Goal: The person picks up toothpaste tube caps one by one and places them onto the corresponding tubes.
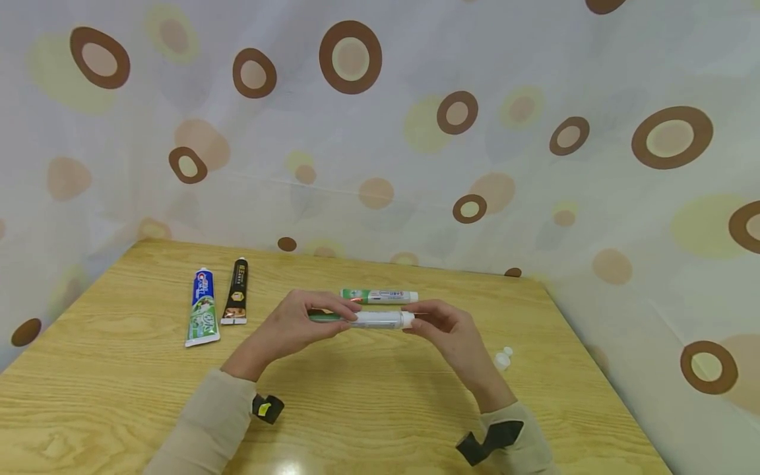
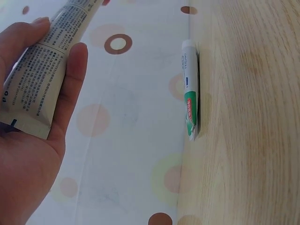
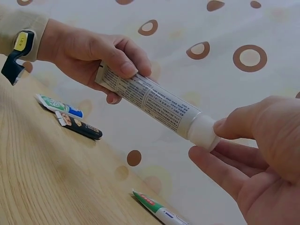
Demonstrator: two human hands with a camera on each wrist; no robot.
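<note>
Raised over the table in both hands is a toothpaste tube [image 1: 375, 320], its printed back turned toward the right wrist view. My left hand [image 1: 293, 324] grips the flat crimped end between thumb and fingers. At the other end my right hand [image 1: 446, 330] pinches the white cap [image 3: 203, 131], which sits on the tube's neck. Another green and white toothpaste tube [image 1: 380, 296] lies on the table just behind the held one. Two small white caps [image 1: 503, 360] lie beside my right wrist.
On the left of the wooden table [image 1: 356, 409] lie a blue and green toothpaste tube [image 1: 204, 307] and a black toothpaste tube [image 1: 236, 293], side by side. A white curtain [image 1: 380, 145] with brown rings hangs behind the table and along its sides.
</note>
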